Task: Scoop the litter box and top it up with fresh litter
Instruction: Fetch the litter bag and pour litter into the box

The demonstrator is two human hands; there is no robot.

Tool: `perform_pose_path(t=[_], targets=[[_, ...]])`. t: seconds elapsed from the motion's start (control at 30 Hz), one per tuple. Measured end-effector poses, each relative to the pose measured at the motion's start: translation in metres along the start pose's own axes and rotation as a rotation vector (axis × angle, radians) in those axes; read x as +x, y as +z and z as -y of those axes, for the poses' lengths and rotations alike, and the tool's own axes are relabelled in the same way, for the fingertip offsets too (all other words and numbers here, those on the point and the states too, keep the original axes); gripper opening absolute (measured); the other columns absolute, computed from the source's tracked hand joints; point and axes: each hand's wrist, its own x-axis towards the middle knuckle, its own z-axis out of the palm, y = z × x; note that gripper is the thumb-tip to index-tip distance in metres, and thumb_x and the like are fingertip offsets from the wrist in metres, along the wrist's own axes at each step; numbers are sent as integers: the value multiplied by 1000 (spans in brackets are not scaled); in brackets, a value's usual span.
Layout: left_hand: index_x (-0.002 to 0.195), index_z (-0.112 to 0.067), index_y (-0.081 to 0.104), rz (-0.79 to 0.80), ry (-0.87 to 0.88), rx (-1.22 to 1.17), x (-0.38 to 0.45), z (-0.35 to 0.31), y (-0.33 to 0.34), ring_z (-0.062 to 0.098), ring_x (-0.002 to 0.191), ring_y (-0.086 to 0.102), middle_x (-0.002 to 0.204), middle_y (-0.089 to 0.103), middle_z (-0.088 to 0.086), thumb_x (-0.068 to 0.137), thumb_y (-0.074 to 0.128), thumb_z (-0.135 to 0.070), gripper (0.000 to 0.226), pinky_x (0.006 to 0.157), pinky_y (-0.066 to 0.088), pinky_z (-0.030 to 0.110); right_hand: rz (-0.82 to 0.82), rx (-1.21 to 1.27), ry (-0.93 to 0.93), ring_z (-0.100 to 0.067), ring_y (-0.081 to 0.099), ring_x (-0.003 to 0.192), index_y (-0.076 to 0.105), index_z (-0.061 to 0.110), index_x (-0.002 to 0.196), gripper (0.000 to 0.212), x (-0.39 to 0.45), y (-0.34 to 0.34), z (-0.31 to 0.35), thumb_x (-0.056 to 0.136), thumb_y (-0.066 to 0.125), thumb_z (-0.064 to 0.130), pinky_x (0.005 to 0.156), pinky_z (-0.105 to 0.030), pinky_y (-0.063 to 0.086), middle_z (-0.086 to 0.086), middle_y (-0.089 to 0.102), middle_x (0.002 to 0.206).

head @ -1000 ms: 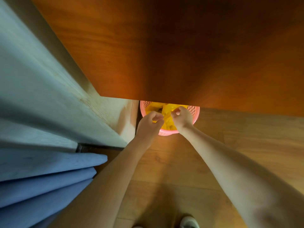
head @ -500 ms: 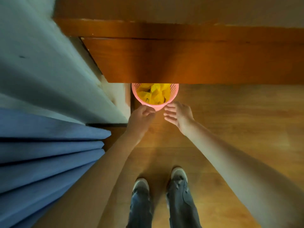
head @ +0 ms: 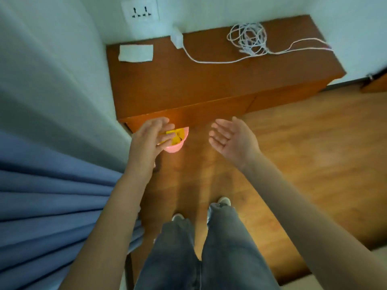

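Observation:
A small pink mesh waste bin (head: 175, 146) lined with a yellow bag (head: 178, 136) stands on the wooden floor, tucked against the front of a low brown cabinet (head: 188, 84). My left hand (head: 149, 141) hovers above the bin's left side with fingers straight and holds nothing; it hides part of the bin. My right hand (head: 232, 139) is off to the right of the bin, palm up and fingers spread, also holding nothing. No litter box, scoop or litter shows in this view.
On the cabinet lie a white tissue (head: 135, 52), a charger plugged at the wall (head: 177, 39) and a tangle of white cable (head: 249, 39). A blue curtain (head: 41, 195) hangs at the left. My legs and shoes (head: 209, 248) stand on the wooden floor (head: 303, 164).
Both hands let go of the yellow bag in the bin and drew back and up, opening. The view rose from close above the bin to standing height.

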Motion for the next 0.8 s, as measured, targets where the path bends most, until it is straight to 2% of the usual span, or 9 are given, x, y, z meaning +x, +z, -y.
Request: perform_pose_path(t=[0.2, 0.3, 0.37, 0.47, 0.5, 0.57, 0.63, 0.7, 0.8], targets=[[113, -16, 63, 169, -54, -170, -37, -89, 41, 23, 105, 67, 112, 70, 6, 104, 29, -37, 40, 98, 48, 40, 37, 192, -204, -29, 65, 98, 64, 6, 108, 44, -75, -35, 75, 103, 34, 39, 86, -41, 52, -12, 69, 104], [114, -16, 63, 290, -39, -147, -43, -122, 84, 24, 105, 67, 111, 71, 6, 105, 27, -37, 43, 96, 49, 39, 26, 264, -287, -31, 65, 101, 64, 6, 109, 45, -98, -65, 107, 103, 33, 39, 89, -43, 51, -13, 69, 108], [115, -15, 63, 341, 43, -37, -44, -138, 122, 20, 100, 69, 108, 71, 4, 104, 30, -35, 39, 90, 52, 34, -55, 187, -387, -29, 66, 97, 64, 7, 107, 42, -110, -83, 127, 103, 34, 37, 90, -44, 52, -14, 69, 107], [106, -24, 62, 380, 226, 258, -44, -155, 195, 8, 91, 68, 108, 70, -3, 103, 40, -29, 23, 79, 52, 19, -280, -81, -617, -27, 65, 90, 65, 10, 100, 28, -122, -117, 159, 101, 42, 28, 88, -43, 54, -14, 69, 102], [105, -29, 60, 413, 317, 369, -46, -157, 220, 3, 92, 65, 111, 68, -7, 102, 41, -29, 19, 79, 49, 15, -331, -174, -701, -25, 65, 90, 65, 13, 99, 28, -125, -131, 169, 98, 43, 31, 86, -41, 55, -9, 69, 100], [116, -34, 57, 548, 566, 553, -57, -156, 267, -5, 102, 58, 114, 63, -18, 100, 41, -37, 22, 84, 43, 10, -412, -363, -833, -17, 64, 92, 64, 20, 101, 32, -131, -164, 188, 92, 42, 41, 82, -34, 54, 4, 68, 95], [126, -35, 53, 658, 751, 714, -70, -156, 315, -2, 111, 53, 121, 58, -20, 97, 41, -45, 33, 88, 41, 11, -483, -550, -903, -8, 61, 95, 62, 26, 106, 27, -135, -203, 209, 96, 42, 41, 82, -27, 50, 12, 65, 97], [132, -33, 49, 713, 917, 893, -74, -157, 368, 2, 117, 49, 128, 54, -16, 98, 43, -43, 36, 92, 38, 15, -563, -742, -928, 0, 56, 98, 58, 27, 114, 24, -138, -243, 232, 100, 42, 38, 84, -22, 45, 15, 61, 105], [137, -28, 47, 780, 1169, 1080, -79, -157, 451, 9, 123, 46, 135, 52, -9, 99, 43, -41, 40, 97, 33, 19, -724, -1016, -941, -2, 49, 108, 52, 25, 125, 32, -144, -302, 269, 100, 40, 41, 91, -22, 41, 14, 53, 119]])
